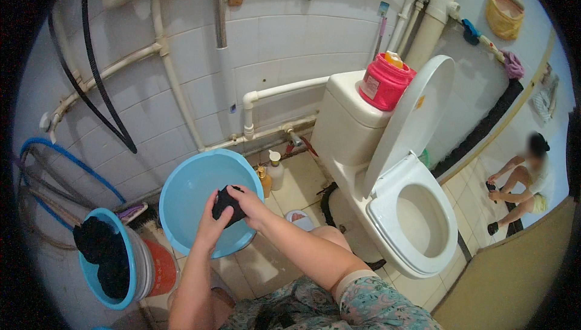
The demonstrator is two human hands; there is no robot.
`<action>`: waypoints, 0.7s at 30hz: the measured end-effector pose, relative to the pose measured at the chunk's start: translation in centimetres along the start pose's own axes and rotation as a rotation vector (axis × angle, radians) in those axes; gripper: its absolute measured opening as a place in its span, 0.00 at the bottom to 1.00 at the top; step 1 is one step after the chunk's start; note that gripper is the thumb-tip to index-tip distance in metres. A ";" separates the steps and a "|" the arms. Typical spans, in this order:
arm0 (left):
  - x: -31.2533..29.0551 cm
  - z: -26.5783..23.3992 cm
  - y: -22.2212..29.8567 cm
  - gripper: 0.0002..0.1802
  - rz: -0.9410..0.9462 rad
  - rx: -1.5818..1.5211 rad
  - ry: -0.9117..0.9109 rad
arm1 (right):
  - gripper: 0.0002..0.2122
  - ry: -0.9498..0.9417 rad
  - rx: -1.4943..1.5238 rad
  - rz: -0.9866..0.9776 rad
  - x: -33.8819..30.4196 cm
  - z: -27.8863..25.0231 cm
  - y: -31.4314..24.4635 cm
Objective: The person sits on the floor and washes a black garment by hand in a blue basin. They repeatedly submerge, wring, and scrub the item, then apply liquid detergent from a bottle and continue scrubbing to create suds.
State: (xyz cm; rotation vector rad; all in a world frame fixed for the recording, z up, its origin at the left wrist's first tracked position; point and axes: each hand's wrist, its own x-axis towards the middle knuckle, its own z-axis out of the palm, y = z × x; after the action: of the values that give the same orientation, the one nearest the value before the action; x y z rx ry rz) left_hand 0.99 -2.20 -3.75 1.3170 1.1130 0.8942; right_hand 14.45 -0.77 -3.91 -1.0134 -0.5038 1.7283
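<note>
Over the light blue basin [181,175] I hold a bunched black cloth [229,203] between both palms. My left hand [209,220] cups it from the left side. From the right, my right hand [249,204] presses on it with the fingers over its top. The cloth's kind does not show, since it is balled up. Whether water stands in the basin I cannot tell. Lower left, a smaller blue basin [129,257] with more black cloth [103,254] in it rests on a bucket [158,269].
A white toilet [423,233] with its lid raised stands at the right; a pink jar [385,82] sits on its tank. Two pump bottles [276,171] stand behind the basin. Pipes and a black hose [100,75] run along the tiled wall. Another person [526,175] crouches at far right.
</note>
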 end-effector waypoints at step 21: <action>-4.5 0.4 -0.9 0.32 -0.029 -0.102 -0.247 | 0.38 -0.130 -0.179 -0.063 -12.5 -0.4 1.9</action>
State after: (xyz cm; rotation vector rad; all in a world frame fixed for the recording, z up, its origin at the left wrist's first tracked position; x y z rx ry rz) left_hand 0.08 -6.73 -4.20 1.2851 0.8815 0.7345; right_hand 15.18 -12.94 -0.65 -1.0025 -0.7773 1.7231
